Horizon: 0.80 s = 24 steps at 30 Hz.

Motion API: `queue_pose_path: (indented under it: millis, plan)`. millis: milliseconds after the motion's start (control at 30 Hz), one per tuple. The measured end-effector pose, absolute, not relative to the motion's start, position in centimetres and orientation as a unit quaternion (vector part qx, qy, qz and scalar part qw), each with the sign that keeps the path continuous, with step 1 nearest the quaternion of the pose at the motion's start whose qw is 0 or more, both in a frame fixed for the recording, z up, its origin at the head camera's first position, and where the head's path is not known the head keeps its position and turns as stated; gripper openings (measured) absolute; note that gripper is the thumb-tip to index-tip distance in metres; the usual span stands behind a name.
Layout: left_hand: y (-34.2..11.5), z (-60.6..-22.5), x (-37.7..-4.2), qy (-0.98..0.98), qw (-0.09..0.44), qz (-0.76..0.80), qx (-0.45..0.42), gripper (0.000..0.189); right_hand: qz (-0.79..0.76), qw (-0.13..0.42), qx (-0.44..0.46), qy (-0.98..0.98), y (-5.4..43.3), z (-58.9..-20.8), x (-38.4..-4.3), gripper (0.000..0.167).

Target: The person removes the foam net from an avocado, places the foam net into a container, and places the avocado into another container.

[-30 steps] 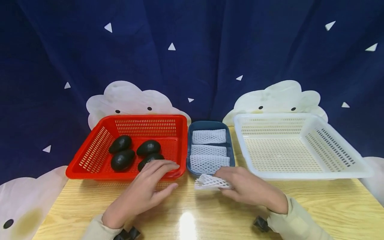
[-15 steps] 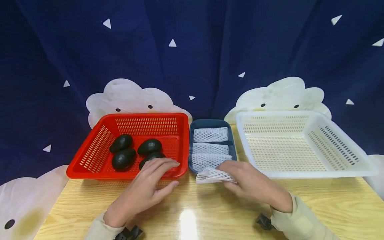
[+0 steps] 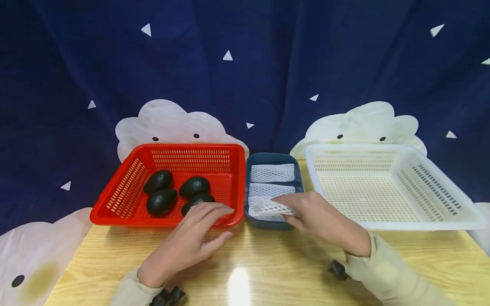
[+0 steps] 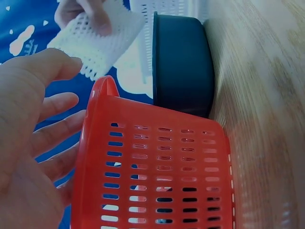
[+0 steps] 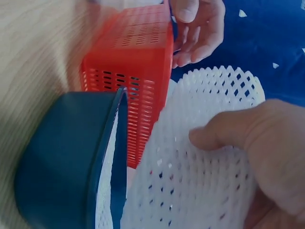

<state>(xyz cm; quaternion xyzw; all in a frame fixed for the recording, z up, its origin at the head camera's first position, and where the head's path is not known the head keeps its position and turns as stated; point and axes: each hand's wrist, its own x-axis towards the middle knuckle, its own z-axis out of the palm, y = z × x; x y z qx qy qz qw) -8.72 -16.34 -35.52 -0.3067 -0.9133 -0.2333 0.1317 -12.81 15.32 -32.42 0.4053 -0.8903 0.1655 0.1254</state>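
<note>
My right hand (image 3: 319, 219) pinches a white foam net sleeve (image 3: 274, 207) between thumb and fingers, above the front part of a dark blue tray (image 3: 272, 225). In the right wrist view the foam net sleeve (image 5: 190, 162) looks flattened, its scalloped end toward the red basket (image 5: 131, 47). Several similar foam net sleeves (image 3: 272, 173) lie in the tray. My left hand (image 3: 187, 244) holds nothing; its relaxed fingers reach over the front rim of the red basket (image 3: 130, 222), thumb apart. Several dark avocados (image 3: 161, 202) lie inside, one partly hidden behind that hand.
To the right of the tray stands a white plastic basket (image 3: 383, 225) with slotted walls. All three containers stand side by side on a wooden table (image 3: 268, 272). Behind them hangs a dark blue curtain (image 3: 264, 72) with white clouds and triangles.
My right hand has carried the foam net sleeve away from me, from the tray's front edge to over the tray. The left hand stays in about the same place; the view has shifted slightly.
</note>
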Motion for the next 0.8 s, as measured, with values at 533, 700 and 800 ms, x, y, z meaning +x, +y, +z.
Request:
queue_pose_path:
  millis: [533, 700, 800]
  plan:
    - [-16.4, -35.5, -8.7, -0.915, 0.127, -0.226, -0.309, 0.044, 0.125, 0.143, 0.333, -0.924, 13.5, -32.8, -16.1, 0.033]
    - [-16.5, -35.4, -8.6, -0.916, 0.124, -0.226, -0.306, 0.044, 0.085, 0.128, 0.313, -0.937, 12.2, -33.5, -16.6, 0.031]
    - [-16.5, -35.4, -8.6, -0.916, 0.123, -0.228, -0.306, 0.045, 0.065, 0.129, 0.299, -0.943, 11.6, -34.0, -16.7, 0.022]
